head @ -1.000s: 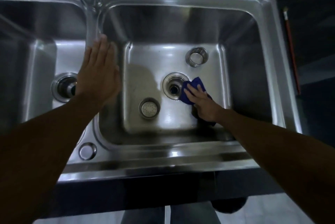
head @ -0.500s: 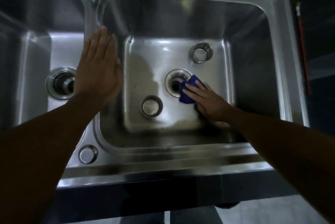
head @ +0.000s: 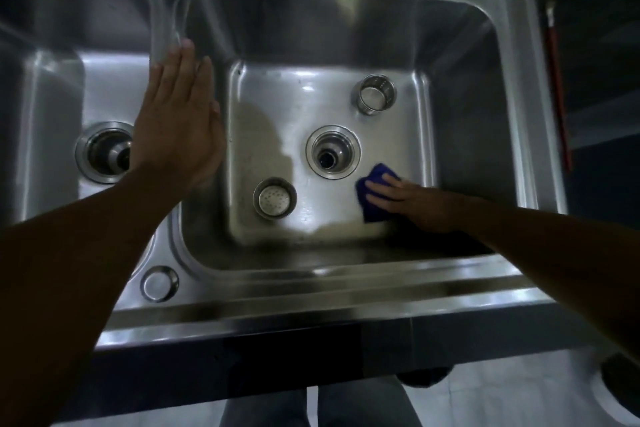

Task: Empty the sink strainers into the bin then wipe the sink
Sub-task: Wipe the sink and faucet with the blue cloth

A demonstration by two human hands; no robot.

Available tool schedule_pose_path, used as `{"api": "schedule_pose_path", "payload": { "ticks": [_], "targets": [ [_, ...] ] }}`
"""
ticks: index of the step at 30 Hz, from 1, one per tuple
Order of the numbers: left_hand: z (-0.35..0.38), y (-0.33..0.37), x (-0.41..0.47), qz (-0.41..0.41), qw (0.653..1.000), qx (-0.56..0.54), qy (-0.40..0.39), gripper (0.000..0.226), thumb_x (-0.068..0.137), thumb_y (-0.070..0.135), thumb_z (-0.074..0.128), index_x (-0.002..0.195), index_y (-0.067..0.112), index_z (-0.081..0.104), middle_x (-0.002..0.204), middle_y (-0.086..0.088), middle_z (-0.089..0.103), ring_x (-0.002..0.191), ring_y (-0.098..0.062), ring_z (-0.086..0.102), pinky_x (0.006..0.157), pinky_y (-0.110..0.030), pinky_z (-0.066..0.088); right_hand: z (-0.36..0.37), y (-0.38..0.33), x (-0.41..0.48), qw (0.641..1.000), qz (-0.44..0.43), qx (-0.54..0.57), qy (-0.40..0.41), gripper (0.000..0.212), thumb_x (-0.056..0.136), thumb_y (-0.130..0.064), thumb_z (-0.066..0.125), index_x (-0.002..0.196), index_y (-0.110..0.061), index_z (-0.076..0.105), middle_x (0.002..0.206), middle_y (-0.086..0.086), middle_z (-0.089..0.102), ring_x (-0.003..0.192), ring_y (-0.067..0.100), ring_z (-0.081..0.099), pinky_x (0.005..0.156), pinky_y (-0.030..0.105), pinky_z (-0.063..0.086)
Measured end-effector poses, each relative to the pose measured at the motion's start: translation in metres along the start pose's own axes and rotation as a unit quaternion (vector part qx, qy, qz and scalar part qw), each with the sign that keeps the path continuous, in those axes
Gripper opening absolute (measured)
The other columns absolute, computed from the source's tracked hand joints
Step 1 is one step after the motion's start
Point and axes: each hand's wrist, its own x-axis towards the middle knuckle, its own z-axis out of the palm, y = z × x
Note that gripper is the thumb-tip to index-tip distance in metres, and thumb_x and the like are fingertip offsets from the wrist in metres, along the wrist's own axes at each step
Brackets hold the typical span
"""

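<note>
Two strainers (head: 275, 198) lie out of the drains, seemingly emptied, while the right hand (head: 412, 200), grip flat on the blue cloth (head: 372, 194), wipes the sink (head: 485, 136).

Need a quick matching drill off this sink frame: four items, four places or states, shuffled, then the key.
1. blue cloth
2. left hand
3. perforated strainer
4. open drain

A. flat on the divider between the basins
B. centre of the right basin floor
C. pressed under the right hand
D. basin floor, nearer the front than the drain, to its left

Pairs: 1-C, 2-A, 3-D, 4-B
</note>
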Motion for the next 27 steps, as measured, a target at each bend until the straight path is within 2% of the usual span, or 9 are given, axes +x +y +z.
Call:
{"api": "schedule_pose_path", "payload": {
  "ticks": [2, 5, 7, 10, 13, 17, 24, 26, 27],
  "targets": [
    [0.0, 0.001, 0.001, 0.002, 1.0, -0.001, -0.002, 0.061, 0.101, 0.026, 0.025, 0.155, -0.002, 0.024, 0.164, -0.026, 0.014, 0.155, -0.035, 0.01, 0.127, -0.049, 0.009, 0.001, 0.005, -0.011, 0.997, 0.073, 0.001, -0.02, 0.068, 0.099, 0.001, 0.043, 0.157, -0.013, 0.011, 0.165, 0.011, -0.007, 0.154, 0.037, -0.001, 0.127, 0.042, -0.002],
    [-0.002, 0.002, 0.001, -0.004, 1.0, -0.003, -0.004, 0.061, 0.1, 0.025, 0.025, 0.154, -0.003, 0.025, 0.164, -0.026, 0.014, 0.155, -0.035, 0.01, 0.127, -0.049, 0.009, -0.005, 0.001, -0.011, 0.982, 0.155, -0.01, -0.109, 0.073, 0.1, -0.005, 0.042, 0.16, -0.022, 0.004, 0.167, 0.004, -0.014, 0.154, 0.037, 0.0, 0.124, 0.043, 0.018],
    [-0.003, 0.003, 0.001, -0.006, 1.0, -0.009, -0.008, 0.061, 0.1, 0.026, 0.025, 0.154, -0.003, 0.025, 0.164, -0.026, 0.014, 0.155, -0.035, 0.01, 0.127, -0.05, 0.009, -0.01, -0.004, -0.012, 0.974, 0.125, -0.051, -0.182, 0.071, 0.101, -0.011, 0.041, 0.16, -0.025, 0.005, 0.167, 0.001, -0.014, 0.154, 0.035, 0.001, 0.119, 0.041, 0.027],
    [-0.005, 0.003, 0.002, -0.006, 1.0, -0.011, -0.012, 0.061, 0.101, 0.026, 0.024, 0.154, -0.004, 0.024, 0.164, -0.026, 0.013, 0.155, -0.035, 0.009, 0.127, -0.05, 0.009, -0.017, -0.009, -0.016, 0.968, 0.013, -0.084, -0.237, 0.071, 0.099, -0.009, 0.044, 0.16, -0.028, 0.013, 0.168, -0.004, -0.009, 0.155, 0.031, -0.005, 0.123, 0.044, 0.019],
    [-0.005, 0.004, 0.002, -0.012, 1.0, -0.007, -0.014, 0.063, 0.099, 0.026, 0.024, 0.155, -0.003, 0.024, 0.165, -0.026, 0.012, 0.155, -0.035, 0.009, 0.127, -0.048, 0.008, -0.023, -0.015, -0.009, 0.967, -0.04, -0.087, -0.235, 0.074, 0.098, -0.004, 0.046, 0.16, -0.028, 0.013, 0.167, -0.008, -0.01, 0.155, 0.03, -0.009, 0.124, 0.045, 0.015],
    [-0.003, 0.004, 0.002, -0.014, 1.0, 0.002, -0.018, 0.064, 0.099, 0.027, 0.023, 0.155, -0.002, 0.023, 0.165, -0.024, 0.011, 0.156, -0.033, 0.008, 0.127, -0.048, 0.008, -0.027, -0.029, 0.015, 0.976, -0.094, -0.08, -0.177, 0.07, 0.097, -0.002, 0.042, 0.159, -0.024, 0.018, 0.168, -0.005, -0.003, 0.155, 0.031, -0.005, 0.125, 0.045, 0.008],
    [-0.003, 0.006, 0.002, -0.008, 1.0, 0.011, -0.008, 0.062, 0.099, 0.026, 0.024, 0.154, -0.004, 0.024, 0.164, -0.026, 0.014, 0.155, -0.035, 0.01, 0.127, -0.047, 0.007, -0.021, -0.04, 0.035, 0.989, -0.115, -0.004, -0.093, 0.061, 0.1, -0.001, 0.045, 0.155, -0.022, 0.032, 0.167, -0.004, 0.008, 0.155, 0.024, -0.006, 0.119, 0.021, -0.013],
    [-0.003, 0.006, 0.001, -0.005, 1.0, 0.01, -0.003, 0.062, 0.098, 0.025, 0.024, 0.153, -0.004, 0.025, 0.164, -0.027, 0.015, 0.155, -0.036, 0.011, 0.127, -0.048, 0.008, -0.016, -0.034, 0.024, 0.991, -0.098, 0.042, -0.084, 0.056, 0.102, 0.001, 0.042, 0.154, -0.019, 0.036, 0.167, -0.002, 0.012, 0.155, 0.025, -0.002, 0.121, 0.02, -0.01],
    [-0.002, 0.006, 0.001, -0.003, 1.0, 0.009, -0.001, 0.062, 0.098, 0.025, 0.024, 0.153, -0.004, 0.025, 0.163, -0.028, 0.016, 0.154, -0.037, 0.012, 0.127, -0.049, 0.008, -0.013, -0.027, 0.016, 0.991, -0.089, 0.048, -0.088, 0.056, 0.102, 0.001, 0.041, 0.153, -0.019, 0.037, 0.167, -0.001, 0.011, 0.155, 0.027, 0.0, 0.125, 0.027, -0.004]
  ]
}}
